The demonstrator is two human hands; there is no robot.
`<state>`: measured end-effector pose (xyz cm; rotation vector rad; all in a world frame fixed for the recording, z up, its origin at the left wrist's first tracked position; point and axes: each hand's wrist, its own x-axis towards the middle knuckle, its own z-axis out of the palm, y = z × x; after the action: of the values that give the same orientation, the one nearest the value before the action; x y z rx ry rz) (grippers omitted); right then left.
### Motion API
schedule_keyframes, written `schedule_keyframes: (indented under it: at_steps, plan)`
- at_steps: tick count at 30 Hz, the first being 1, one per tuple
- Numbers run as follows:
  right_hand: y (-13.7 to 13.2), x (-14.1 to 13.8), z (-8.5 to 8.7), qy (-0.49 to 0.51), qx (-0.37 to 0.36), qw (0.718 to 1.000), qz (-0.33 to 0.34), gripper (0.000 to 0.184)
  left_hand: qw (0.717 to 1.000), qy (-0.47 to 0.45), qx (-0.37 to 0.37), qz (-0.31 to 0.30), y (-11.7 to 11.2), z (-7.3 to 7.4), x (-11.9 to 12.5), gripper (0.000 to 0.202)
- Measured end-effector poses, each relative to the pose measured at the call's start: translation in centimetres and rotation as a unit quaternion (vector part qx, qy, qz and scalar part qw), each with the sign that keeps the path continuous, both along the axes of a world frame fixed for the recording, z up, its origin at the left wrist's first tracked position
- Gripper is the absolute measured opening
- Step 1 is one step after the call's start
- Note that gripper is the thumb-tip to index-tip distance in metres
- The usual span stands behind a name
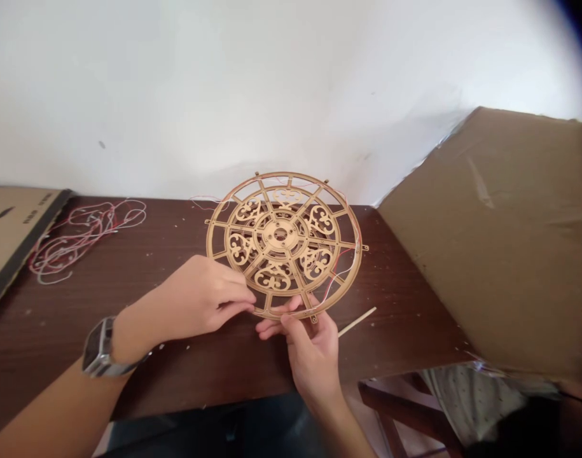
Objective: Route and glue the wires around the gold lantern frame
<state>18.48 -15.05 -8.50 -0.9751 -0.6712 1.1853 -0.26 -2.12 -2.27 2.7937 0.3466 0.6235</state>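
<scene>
A round, lattice-patterned wooden wheel (280, 236) with scroll cut-outs is tilted toward me above the dark table. My right hand (314, 343) grips its near rim, thumb on top and fingers underneath. At the near left of the same rim, my left hand (219, 296) is closed in a pinch, a watch (100, 346) on its wrist. Thin red and white wire (336, 275) follows the right side of the rim toward my right thumb. Whether the left fingertips also hold wire is hidden. A loose wire loop hangs past the far left rim.
Tangled red and white wires (88, 235) lie on the brown table (176, 229) at left, beside a printed cardboard box (18, 235). A thin stick (357, 321) lies right of my right hand. A large cardboard panel (500, 242) stands at right; a white wall rises behind.
</scene>
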Motion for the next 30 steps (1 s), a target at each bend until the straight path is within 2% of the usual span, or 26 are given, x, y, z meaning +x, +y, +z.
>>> schedule_keyframes:
  at_steps: [4,10,15,18,23,30]
  plan:
    - [-0.05,0.11,0.01,0.002,0.004,1.0,0.013,0.034,0.999,-0.001,0.03,-0.015,0.11,-0.1,0.0,0.021]
    - [-0.14,0.08,-0.02,-0.002,0.001,1.0,0.014,0.035,0.998,-0.016,-0.046,-0.04,0.27,0.09,-0.07,0.021]
    - [-0.05,0.03,0.13,-0.01,0.009,1.0,0.02,0.033,0.997,-0.01,-0.067,-0.033,0.24,0.05,0.0,0.023]
    - [-0.01,0.03,0.25,-0.009,0.01,1.0,0.024,0.033,0.998,0.007,-0.053,-0.021,0.17,-0.18,0.02,0.021]
    - [-0.04,0.06,0.37,-0.008,0.006,1.0,0.026,0.034,0.999,0.011,-0.009,-0.034,-0.22,-0.07,0.14,0.016]
    - [-0.1,0.03,0.38,-0.024,-0.001,0.999,0.043,0.036,0.999,0.033,0.007,-0.021,-0.58,-0.1,0.16,0.024]
